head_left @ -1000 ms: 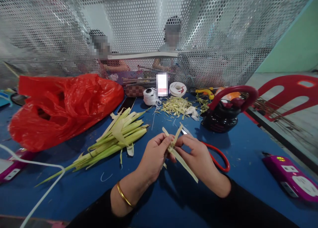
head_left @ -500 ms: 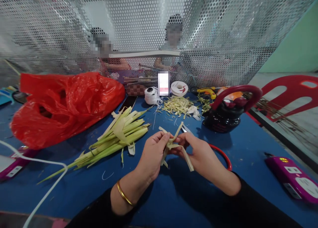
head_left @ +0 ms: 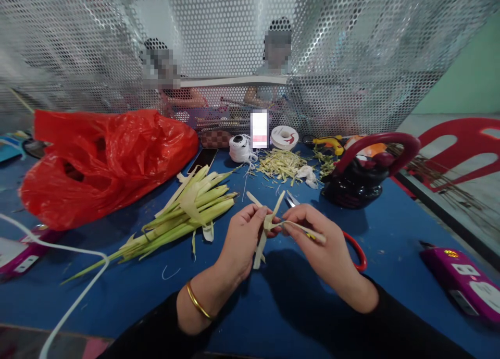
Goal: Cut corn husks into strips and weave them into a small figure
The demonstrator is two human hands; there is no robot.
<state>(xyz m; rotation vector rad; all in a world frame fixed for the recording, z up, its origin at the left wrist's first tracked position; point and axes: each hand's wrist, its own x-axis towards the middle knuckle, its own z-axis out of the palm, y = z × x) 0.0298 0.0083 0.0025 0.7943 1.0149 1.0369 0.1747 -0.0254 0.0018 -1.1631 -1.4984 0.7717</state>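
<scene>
Pale dry leaf strips point(head_left: 267, 223) cross in a small knot-like weave between my hands. My left hand point(head_left: 244, 234) pinches the weave at its left side with thumb and fingers. Drawn out to the right, one strip end runs into my right hand point(head_left: 316, 239), whose thumb and forefinger are closed on it. Other strip ends stick out above and below the weave. Scissors with red handles point(head_left: 361, 255) lie under and behind my right hand, which partly covers them. To the left lies a bundle of green-yellow leaf stalks point(head_left: 195, 208).
Around the blue table point(head_left: 242, 317) are a red plastic bag point(head_left: 113, 161), white string point(head_left: 239, 149), a ribbon spool point(head_left: 284, 138), chopped stalk bits point(head_left: 283, 166), a black pot point(head_left: 353, 187) and a purple power strip point(head_left: 461, 281). People sit behind a perforated metal screen point(head_left: 219, 31).
My right hand has drawn the right-hand strip end outward, from hanging downward to stretched rightward. The weave looks tighter. My left hand keeps its pinch.
</scene>
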